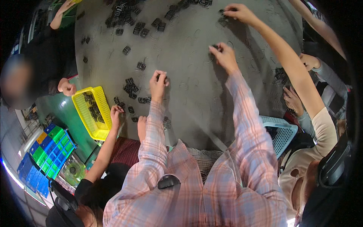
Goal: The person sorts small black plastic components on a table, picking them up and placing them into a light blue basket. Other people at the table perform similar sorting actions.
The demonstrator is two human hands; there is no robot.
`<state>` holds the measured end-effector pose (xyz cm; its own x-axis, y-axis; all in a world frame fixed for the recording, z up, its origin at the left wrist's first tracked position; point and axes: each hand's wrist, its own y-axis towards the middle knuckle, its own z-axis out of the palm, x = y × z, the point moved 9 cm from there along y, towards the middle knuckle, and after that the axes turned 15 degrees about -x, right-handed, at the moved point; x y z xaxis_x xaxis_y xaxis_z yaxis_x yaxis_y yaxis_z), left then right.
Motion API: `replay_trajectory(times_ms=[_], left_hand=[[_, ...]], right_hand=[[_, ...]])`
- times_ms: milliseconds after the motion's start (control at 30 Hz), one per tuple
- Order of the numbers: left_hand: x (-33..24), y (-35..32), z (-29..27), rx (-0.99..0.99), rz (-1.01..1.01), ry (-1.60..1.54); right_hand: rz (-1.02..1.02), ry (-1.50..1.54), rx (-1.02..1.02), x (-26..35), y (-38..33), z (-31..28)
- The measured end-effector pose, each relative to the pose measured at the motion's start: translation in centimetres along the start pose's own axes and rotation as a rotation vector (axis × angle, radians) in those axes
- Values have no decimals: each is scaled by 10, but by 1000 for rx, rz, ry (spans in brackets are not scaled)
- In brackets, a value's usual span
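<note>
Part (216, 48), black, pinched in right hand (225, 57): likely light, stiff; best held by its edges. Left hand (159, 84): narrow pinch on another, mostly covered.

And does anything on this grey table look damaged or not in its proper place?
No damage that I can see. Thin curled strands lie scattered across the grey table, apart from the clustered black pieces, so it looks untidy.
</note>
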<state>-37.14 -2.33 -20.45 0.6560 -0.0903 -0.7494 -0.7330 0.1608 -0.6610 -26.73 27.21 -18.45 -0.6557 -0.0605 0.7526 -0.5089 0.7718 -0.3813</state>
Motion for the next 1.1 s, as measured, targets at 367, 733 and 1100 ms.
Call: replay_trajectory(times_ms=[367,733,1100], left_hand=[[1,-271,108,511,684,885],[-24,-469,97,718,961,637],[3,-429,-43,251,890,940]], right_hand=[[880,1315,307,-64,-301,5],[628,1456,91,-88,-376,-151],[-142,-576,-499,-141,-405,-317]])
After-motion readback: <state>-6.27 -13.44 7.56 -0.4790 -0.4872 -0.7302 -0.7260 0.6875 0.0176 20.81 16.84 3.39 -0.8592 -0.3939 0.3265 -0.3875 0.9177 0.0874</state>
